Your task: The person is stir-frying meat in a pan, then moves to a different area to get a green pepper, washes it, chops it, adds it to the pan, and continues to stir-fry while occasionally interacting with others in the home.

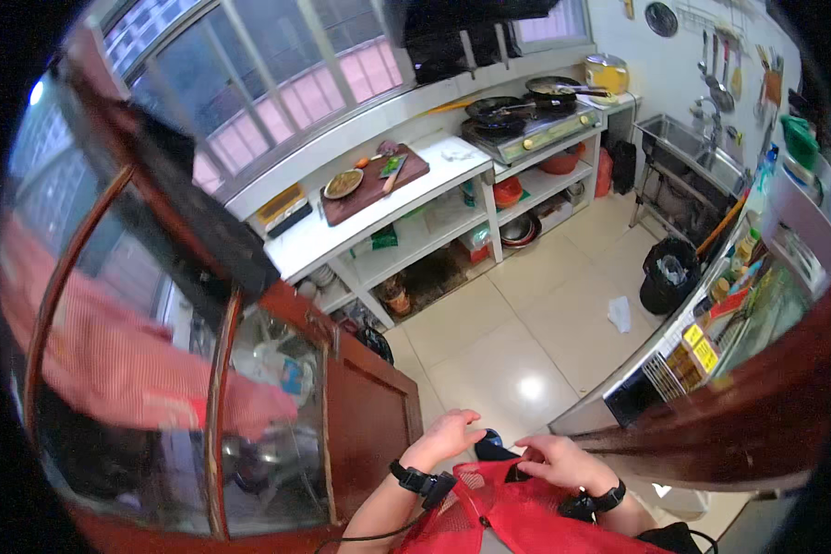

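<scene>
My left hand [450,436] is held in front of my body with its fingers apart and nothing in it. Close to the dark edge of the red mesh vest [519,509] that I wear is my right hand [554,459], its fingers curled. Whether those fingertips pinch the cloth I cannot tell. Both wrists carry black straps with small devices. Between the hands, part of a dark shoe [490,443] shows above the tiled floor [471,367]. A red-brown wooden door [377,401] with glass panes stands to the left.
Ahead, a white counter [450,149] holds a cutting board [353,202] with a bowl of food [344,183] and a cleaver [392,176]. Beyond are a gas stove [540,138] with pans and a steel sink [692,149]. A black trash bin [665,291] and white paper [619,314] are on the floor.
</scene>
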A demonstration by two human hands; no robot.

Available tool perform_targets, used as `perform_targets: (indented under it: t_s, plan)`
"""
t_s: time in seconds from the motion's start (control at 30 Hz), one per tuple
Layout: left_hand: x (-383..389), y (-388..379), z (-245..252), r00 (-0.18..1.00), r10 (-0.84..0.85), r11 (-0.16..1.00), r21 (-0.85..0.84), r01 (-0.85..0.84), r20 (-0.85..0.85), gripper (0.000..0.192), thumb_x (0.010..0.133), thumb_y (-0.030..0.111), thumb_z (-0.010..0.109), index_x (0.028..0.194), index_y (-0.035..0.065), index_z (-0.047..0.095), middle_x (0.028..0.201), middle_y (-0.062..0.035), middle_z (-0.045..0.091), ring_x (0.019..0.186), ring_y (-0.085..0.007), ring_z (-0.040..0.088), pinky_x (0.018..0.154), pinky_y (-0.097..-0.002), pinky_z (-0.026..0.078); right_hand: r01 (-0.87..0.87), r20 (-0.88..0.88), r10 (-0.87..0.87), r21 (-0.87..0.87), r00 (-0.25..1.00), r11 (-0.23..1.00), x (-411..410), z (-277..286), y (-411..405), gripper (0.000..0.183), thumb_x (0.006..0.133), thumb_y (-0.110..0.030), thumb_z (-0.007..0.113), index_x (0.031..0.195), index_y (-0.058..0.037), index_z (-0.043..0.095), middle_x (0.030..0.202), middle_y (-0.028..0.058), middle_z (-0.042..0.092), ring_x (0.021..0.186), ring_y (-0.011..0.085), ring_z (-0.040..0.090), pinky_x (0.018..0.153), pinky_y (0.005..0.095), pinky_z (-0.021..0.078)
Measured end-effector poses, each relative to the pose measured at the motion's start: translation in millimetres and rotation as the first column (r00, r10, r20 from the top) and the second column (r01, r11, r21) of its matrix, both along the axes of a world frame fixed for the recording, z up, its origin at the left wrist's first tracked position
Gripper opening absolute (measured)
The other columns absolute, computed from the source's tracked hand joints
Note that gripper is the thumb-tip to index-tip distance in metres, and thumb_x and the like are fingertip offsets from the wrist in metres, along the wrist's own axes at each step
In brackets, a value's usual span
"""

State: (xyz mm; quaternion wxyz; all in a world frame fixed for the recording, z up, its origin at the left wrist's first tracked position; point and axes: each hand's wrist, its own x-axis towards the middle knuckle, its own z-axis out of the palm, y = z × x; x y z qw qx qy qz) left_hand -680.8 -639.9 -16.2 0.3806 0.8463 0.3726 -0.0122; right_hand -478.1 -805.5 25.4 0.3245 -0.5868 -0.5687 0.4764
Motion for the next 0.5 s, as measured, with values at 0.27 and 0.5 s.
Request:
perform_targets:
  t_s: [0.27, 0.5]
  plan:
    - [-44, 160, -58, 0.920, 0.012, 0.988, -0.138, -0.072, -0.392, 0.047, 0.082, 0.042, 0.065, 0.109, 0.0030, 0.064, 0.103, -0.0192, 0.066, 0.099, -0.0335, 0.062, 0.083, -0.0391, 0.050, 0.279, -0.161, -0.280, -0.030, 0.946, 0.960, 59, 6, 102, 0.036, 0.087, -0.017, 0.066, 0.116, 0.0033, 0.058, 0.086, 0.0100, 0.068, 0.077, 0.0156, 0.064, 0.071, 0.0283, 0.0511]
    - [44, 307, -108, 0.803, -0.392, 0.890, -0.406, 0.207, -0.448, 0.050, 0.081, 0.047, 0.062, 0.104, 0.0031, 0.067, 0.103, -0.0205, 0.067, 0.097, -0.0356, 0.063, 0.083, -0.0423, 0.049, 0.668, -0.170, -0.691, -0.177, 0.703, 0.723, 107, -21, 152, 0.038, 0.084, -0.013, 0.069, 0.117, 0.0027, 0.058, 0.084, 0.0064, 0.066, 0.074, 0.0102, 0.061, 0.069, 0.0236, 0.0506]
